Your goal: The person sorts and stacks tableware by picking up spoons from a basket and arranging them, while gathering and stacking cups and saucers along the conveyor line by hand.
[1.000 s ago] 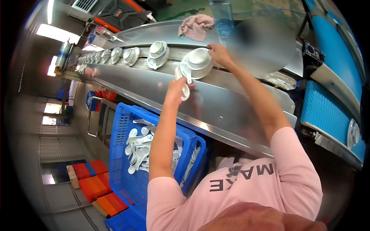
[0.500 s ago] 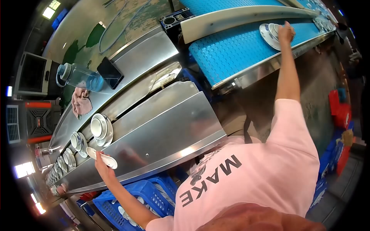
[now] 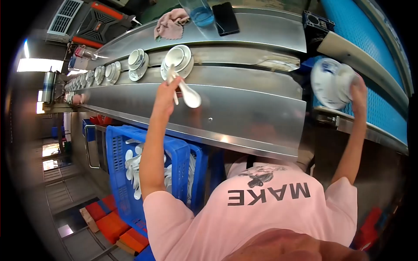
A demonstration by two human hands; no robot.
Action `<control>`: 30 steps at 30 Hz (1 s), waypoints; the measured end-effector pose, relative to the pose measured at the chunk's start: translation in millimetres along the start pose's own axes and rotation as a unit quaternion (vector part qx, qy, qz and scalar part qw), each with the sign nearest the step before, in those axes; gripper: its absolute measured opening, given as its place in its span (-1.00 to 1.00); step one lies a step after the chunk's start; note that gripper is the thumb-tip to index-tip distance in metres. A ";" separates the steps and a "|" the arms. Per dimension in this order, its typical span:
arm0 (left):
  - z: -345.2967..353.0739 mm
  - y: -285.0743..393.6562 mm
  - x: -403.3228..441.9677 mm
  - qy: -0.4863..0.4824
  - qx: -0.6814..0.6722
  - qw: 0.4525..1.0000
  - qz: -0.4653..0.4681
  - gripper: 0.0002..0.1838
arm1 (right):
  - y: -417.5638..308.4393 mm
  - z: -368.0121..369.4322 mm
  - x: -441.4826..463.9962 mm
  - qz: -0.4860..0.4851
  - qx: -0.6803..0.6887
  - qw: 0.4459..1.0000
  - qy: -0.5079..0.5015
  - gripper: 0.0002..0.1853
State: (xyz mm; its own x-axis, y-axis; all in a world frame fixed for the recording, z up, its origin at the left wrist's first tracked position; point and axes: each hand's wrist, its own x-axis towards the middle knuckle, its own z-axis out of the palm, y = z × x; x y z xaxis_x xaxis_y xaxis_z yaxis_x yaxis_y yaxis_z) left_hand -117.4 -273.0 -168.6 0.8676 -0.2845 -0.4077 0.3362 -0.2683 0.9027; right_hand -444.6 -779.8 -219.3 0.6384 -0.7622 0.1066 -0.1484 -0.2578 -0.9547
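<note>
A white soup spoon (image 3: 190, 96) is held in my left hand (image 3: 165, 95), its fingers closed around the handle. A second thin white piece shows below the fingers; I cannot tell if it is another spoon. Just above that hand, a stack of bowl and saucer (image 3: 175, 56) sits on the narrow track. My right hand (image 3: 359, 91) grips a white bowl (image 3: 345, 82) together with a patterned plate (image 3: 325, 82), both tilted and blurred. They are in the air at the near end of the blue belt (image 3: 383, 115).
More dish stacks (image 3: 138, 65) line the track to the left. A phone (image 3: 225, 18), blue-tinted bottle (image 3: 201, 15) and pink cloth (image 3: 171, 24) lie on the rear steel ledge. Blue crates (image 3: 177, 152) with spoons stand below the steel counter (image 3: 244, 113).
My right hand has brought the bowl and plate off the blue belt toward the steel counter. My left hand with the spoon is now by the nearest dish stack. The view has turned left.
</note>
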 end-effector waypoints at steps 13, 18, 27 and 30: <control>32.2 -11.5 9.8 -0.068 -0.136 0.988 -0.042 -0.71 | -89.7 309.9 18.1 -0.091 -0.084 0.955 -0.268 -0.62; 30.2 -13.1 13.3 -0.055 -0.082 0.995 -0.029 -0.71 | -77.7 188.7 13.6 -0.070 -0.108 0.977 -0.167 -0.66; 24.1 -28.2 -28.1 -0.192 0.513 0.814 0.194 -0.75 | 46.4 -26.8 -0.8 -0.181 -0.456 0.871 0.036 -0.72; 12.6 -7.9 -60.2 -0.195 0.478 0.836 0.187 -0.69 | 21.2 -6.7 -13.9 -0.132 -0.419 0.896 0.058 -0.73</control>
State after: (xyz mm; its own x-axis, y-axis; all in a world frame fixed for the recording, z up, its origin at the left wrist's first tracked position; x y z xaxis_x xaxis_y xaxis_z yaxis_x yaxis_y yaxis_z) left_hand -176.9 -265.3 -153.0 0.5988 -0.7412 -0.3034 -0.5394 -0.6533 0.5313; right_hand -461.7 -778.6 -239.3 0.6588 -0.6532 0.3732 -0.5503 -0.7567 -0.3530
